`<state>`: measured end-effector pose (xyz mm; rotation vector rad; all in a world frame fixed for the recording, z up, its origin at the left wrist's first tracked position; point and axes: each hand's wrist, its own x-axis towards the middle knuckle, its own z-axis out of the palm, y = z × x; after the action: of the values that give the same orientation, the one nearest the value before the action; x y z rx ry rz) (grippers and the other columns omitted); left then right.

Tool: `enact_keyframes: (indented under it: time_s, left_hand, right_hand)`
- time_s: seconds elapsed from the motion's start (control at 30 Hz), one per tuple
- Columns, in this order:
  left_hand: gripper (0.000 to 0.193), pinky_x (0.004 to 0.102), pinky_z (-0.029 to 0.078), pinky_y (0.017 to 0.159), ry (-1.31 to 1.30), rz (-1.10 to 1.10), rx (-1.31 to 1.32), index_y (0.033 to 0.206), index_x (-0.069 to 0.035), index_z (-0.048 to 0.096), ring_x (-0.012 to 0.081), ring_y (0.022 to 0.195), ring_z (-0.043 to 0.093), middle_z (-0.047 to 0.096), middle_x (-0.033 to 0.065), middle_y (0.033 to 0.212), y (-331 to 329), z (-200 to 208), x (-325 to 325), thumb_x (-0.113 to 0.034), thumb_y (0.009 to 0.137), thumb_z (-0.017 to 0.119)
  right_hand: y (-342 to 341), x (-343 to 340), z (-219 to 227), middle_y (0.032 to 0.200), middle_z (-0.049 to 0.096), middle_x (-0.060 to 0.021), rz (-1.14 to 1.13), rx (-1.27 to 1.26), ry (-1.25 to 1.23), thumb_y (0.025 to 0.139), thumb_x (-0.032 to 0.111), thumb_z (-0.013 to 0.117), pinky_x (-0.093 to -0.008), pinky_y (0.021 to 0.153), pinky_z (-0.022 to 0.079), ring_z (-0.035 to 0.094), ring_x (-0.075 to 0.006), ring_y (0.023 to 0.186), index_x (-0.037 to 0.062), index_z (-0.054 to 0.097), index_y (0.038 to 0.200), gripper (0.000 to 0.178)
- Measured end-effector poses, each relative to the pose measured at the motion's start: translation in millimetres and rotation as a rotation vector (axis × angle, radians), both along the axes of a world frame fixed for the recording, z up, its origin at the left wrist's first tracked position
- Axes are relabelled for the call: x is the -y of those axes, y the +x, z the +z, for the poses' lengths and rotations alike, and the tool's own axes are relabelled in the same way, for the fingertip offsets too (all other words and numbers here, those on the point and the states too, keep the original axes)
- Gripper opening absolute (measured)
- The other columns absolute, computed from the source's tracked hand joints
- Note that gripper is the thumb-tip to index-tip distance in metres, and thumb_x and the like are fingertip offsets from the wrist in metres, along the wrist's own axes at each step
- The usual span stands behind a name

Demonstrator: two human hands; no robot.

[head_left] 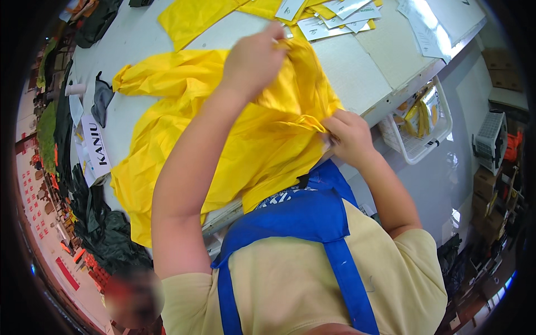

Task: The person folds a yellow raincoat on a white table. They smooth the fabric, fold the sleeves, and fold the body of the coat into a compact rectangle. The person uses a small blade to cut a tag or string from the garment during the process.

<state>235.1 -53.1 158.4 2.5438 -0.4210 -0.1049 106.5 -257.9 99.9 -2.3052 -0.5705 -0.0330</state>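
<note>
A large yellow garment (218, 145) of thin, shiny fabric lies rumpled over the near part of the white table (357, 67). A narrow gathered end, like a sleeve, points left. My left hand (255, 60) reaches across it, its fingers closed on a bunched part lifted at the far side; slight blur softens the fingertips. At the garment's right edge, my right hand (349, 137) pinches a fold between thumb and fingers. The cloth between both hands is raised and creased, and its lower part hangs over the table's front edge against my blue apron (290, 218).
Flat yellow pieces (195, 19) and several white printed cards (335, 22) lie at the table's far side. A white basket (416, 151) with yellow packets stands beyond the right edge. Dark cloth (100, 229) heaps at the left, near a white printed box (95, 142).
</note>
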Motion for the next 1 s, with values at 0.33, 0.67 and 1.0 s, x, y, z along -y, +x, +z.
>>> enact_keyframes:
  time_s: [0.33,0.67,1.0]
  left_hand:
    - [0.032,0.0404,0.04,0.089,-0.014,-0.438,0.177,0.098,-0.006,0.063,0.0299,0.093,0.057,0.064,0.0112,0.087,-46.5,-11.9,17.9,-0.033,0.081,0.063]
    - [0.016,0.036,0.044,0.073,-0.412,-0.634,0.001,0.09,-0.01,0.067,0.0269,0.08,0.059,0.064,0.0064,0.082,-59.5,-33.3,24.6,-0.005,0.075,0.063]
    - [0.02,0.0343,0.047,0.075,-0.493,-0.793,0.195,0.087,-0.011,0.062,0.0242,0.083,0.06,0.063,0.0055,0.088,-122.1,-17.1,26.3,-0.001,0.07,0.064]
  right_hand:
    - [-18.5,-5.8,4.5,0.065,0.051,0.0006,-0.003,0.382,0.093,0.059,0.007,0.066,-0.0296,0.05,0.039,0.051,-0.0175,0.054,0.0128,0.063,0.079,0.02]
    - [-32.1,29.5,1.3,0.076,0.064,-0.0076,-0.309,-0.226,0.388,0.085,0.017,0.063,-0.0282,0.064,0.049,0.062,-0.0196,0.066,0.0041,0.063,0.087,0.013]
    - [35.4,-7.6,-1.2,0.09,0.064,-0.0239,-0.195,-0.605,-0.346,0.069,0.034,0.072,-0.0405,0.073,0.051,0.064,-0.0362,0.083,-0.0009,0.057,0.098,0.048]
